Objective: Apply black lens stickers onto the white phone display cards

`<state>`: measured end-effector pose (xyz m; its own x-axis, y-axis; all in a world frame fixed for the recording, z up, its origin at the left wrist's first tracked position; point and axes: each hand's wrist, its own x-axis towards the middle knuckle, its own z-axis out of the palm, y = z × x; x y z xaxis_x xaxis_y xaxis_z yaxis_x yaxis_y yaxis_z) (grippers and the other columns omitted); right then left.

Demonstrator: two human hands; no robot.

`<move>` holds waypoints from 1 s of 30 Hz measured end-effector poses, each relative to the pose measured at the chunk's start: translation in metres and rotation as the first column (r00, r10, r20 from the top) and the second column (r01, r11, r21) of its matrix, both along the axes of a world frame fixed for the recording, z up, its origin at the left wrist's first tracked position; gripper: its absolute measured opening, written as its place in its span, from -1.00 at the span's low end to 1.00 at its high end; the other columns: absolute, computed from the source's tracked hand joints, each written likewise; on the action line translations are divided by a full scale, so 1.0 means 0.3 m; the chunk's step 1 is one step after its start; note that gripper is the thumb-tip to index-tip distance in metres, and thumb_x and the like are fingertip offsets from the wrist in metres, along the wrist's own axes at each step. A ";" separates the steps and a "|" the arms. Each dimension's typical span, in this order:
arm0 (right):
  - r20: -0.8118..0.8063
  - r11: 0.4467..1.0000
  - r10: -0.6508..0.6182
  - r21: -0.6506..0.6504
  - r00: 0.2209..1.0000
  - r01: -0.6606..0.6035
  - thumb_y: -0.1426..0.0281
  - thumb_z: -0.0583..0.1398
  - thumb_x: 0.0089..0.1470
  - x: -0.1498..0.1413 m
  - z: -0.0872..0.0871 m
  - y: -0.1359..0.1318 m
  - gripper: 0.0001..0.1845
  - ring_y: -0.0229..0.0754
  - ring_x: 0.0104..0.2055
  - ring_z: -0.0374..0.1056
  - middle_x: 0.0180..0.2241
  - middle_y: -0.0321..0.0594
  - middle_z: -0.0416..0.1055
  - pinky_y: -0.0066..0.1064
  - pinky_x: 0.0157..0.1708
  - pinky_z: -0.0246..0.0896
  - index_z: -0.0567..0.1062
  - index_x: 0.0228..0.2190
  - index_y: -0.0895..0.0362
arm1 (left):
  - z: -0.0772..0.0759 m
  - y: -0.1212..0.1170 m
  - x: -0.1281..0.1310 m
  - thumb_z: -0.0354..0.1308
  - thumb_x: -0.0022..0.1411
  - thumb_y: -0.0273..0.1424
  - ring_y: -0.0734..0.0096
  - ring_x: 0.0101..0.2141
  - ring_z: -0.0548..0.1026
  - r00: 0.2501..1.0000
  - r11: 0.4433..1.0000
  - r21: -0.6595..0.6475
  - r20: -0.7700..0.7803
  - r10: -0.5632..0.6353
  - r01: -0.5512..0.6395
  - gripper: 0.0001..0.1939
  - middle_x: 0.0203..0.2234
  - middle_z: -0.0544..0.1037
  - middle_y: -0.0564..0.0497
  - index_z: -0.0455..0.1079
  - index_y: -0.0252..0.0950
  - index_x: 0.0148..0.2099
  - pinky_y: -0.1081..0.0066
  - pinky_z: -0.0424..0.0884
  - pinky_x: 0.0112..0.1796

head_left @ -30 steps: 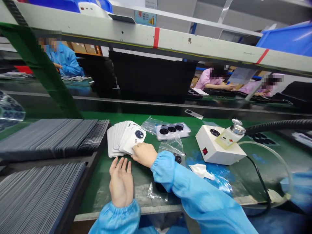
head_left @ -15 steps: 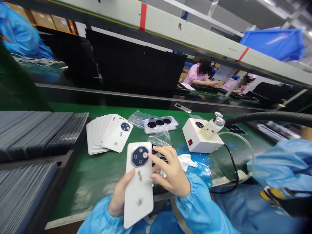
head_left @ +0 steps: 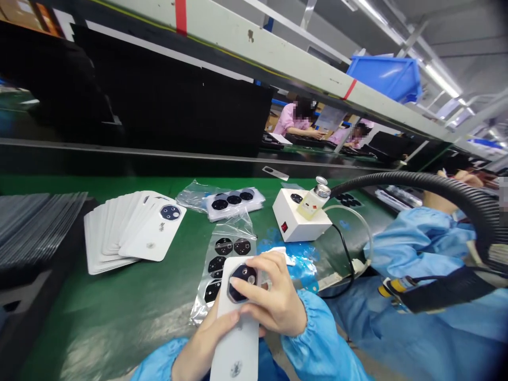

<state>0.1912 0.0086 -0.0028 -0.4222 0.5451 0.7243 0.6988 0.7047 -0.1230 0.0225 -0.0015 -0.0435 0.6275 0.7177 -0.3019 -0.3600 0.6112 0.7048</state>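
Observation:
A white phone back panel with a dark octagonal camera area is held tilted in front of me. My left hand is closed round its left side, with the thumb lying across its front. My right hand is at the upper right of the panel, fingers bent over the camera area and touching it; its thumb lies below. Behind the panel is a clear sheet bearing several black round camera stickers, partly covered by the panel.
White phone back panels lie fanned out at left, near a rack of dark sheets. A sticker stack lies behind. At right are a white box with a bottle, a black hose and a co-worker's blue sleeve.
My view has swung right. The panel has come lower, and my right-hand fingers have moved from its right edge onto the camera area. More of the sticker sheet shows.

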 end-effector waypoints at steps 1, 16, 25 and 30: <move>-0.072 0.999 -0.007 -0.034 0.997 0.005 0.30 0.04 0.15 0.004 0.002 -0.003 -0.71 -0.10 -0.12 0.22 -0.14 -0.10 0.28 -0.17 -0.18 0.24 0.39 -0.11 0.08 | 0.005 -0.003 0.004 0.19 0.11 -0.23 0.02 -0.27 0.57 1.000 1.000 -0.009 -0.003 -0.021 0.021 -0.36 -0.27 0.61 -0.12 0.13 -0.22 0.21 0.17 0.44 -0.21; -0.377 0.977 -0.184 -0.171 0.908 0.128 0.59 0.17 0.01 0.025 0.039 -0.058 -0.80 -0.27 -0.29 0.26 -0.34 -0.24 0.27 -0.39 -0.32 0.28 0.39 -0.30 0.10 | 0.049 -0.018 0.025 0.20 0.12 -0.19 0.07 -0.15 0.51 0.983 0.981 0.072 0.004 -0.182 0.181 -0.21 -0.11 0.53 -0.16 -0.09 -0.29 0.28 0.12 0.40 -0.07; -0.338 0.968 -0.173 -0.234 0.925 0.096 0.57 0.14 0.02 0.039 0.043 -0.049 -0.89 -0.28 -0.34 0.25 -0.40 -0.26 0.28 -0.39 -0.38 0.24 0.36 -0.42 0.12 | 0.032 -0.007 0.032 0.14 0.16 -0.15 0.10 -0.13 0.50 0.973 0.956 0.188 -0.078 -0.216 0.227 -0.29 0.00 0.45 -0.15 -0.04 -0.19 0.27 0.20 0.44 -0.14; -0.344 0.971 -0.176 -0.216 0.922 0.105 0.56 0.15 0.02 0.040 0.047 -0.050 -0.89 -0.29 -0.35 0.25 -0.41 -0.26 0.27 -0.41 -0.38 0.23 0.34 -0.42 0.12 | 0.028 -0.007 0.035 0.09 0.19 -0.13 0.11 -0.12 0.50 0.969 0.940 0.241 -0.117 -0.218 0.241 -0.31 0.01 0.43 -0.16 -0.05 -0.17 0.28 0.22 0.46 -0.17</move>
